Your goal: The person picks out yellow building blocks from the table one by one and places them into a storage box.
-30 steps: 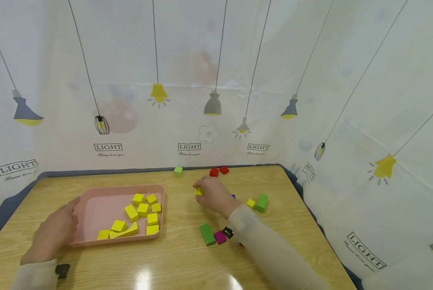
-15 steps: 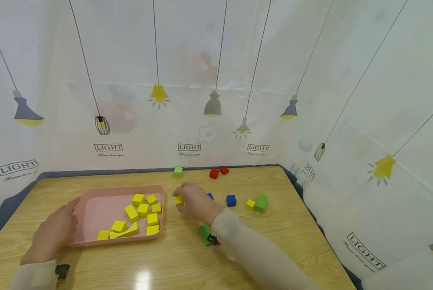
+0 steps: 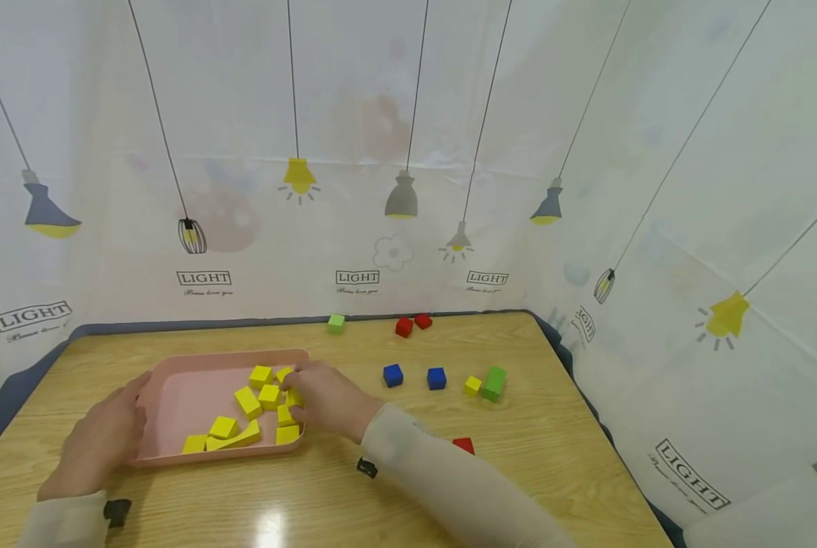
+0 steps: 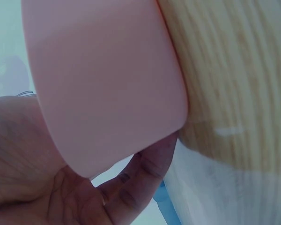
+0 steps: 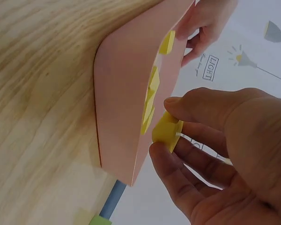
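My right hand point(image 3: 329, 402) pinches a yellow block point(image 5: 166, 131) between thumb and fingertips, over the right rim of the pink tray point(image 3: 189, 392). In the right wrist view the block is just above the tray's wall. Several other yellow blocks lie inside the tray, mostly in its right half, with a yellow arch-like piece point(image 3: 236, 438) along the front. My left hand point(image 3: 103, 434) holds the tray's left end; in the left wrist view its fingers point(image 4: 154, 161) bend round the tray's corner.
Right of the tray, two blue blocks point(image 3: 437, 378), a small yellow block point(image 3: 473, 386) and a green block point(image 3: 494, 383) lie on the wooden table point(image 3: 552, 449). Two red blocks point(image 3: 404, 327) and a light green block point(image 3: 336, 324) are at the back. Another red block point(image 3: 463, 444) shows beside the right sleeve.
My right hand has moved left with the yellow block, from the middle of the table to over the tray's right side. The left hand and tray stay in place.
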Action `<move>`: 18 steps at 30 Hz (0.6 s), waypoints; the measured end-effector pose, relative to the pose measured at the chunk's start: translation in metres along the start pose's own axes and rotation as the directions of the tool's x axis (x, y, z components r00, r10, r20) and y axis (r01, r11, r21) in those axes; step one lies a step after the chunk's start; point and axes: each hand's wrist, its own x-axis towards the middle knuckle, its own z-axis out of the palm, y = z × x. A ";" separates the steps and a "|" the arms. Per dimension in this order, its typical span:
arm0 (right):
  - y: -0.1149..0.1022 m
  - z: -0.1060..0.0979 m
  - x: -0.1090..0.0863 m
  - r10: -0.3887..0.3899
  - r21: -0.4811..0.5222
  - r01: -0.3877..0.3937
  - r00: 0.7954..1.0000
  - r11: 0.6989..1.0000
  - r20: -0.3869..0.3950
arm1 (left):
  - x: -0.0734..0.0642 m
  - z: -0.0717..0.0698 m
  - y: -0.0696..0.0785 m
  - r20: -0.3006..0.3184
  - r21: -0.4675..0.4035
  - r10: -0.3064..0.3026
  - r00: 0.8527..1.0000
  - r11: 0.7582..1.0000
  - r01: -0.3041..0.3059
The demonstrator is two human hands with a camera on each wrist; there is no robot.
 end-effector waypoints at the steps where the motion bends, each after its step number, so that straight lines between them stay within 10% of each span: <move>1: -0.003 0.001 0.002 -0.006 -0.005 0.006 1.000 1.000 0.007 | 0.000 0.000 0.000 -0.002 0.000 0.001 1.000 1.000 -0.001; 18: -0.029 0.020 0.023 -0.116 -0.004 0.116 0.992 0.993 0.046 | 0.004 0.002 -0.005 0.004 0.009 0.008 1.000 1.000 -0.008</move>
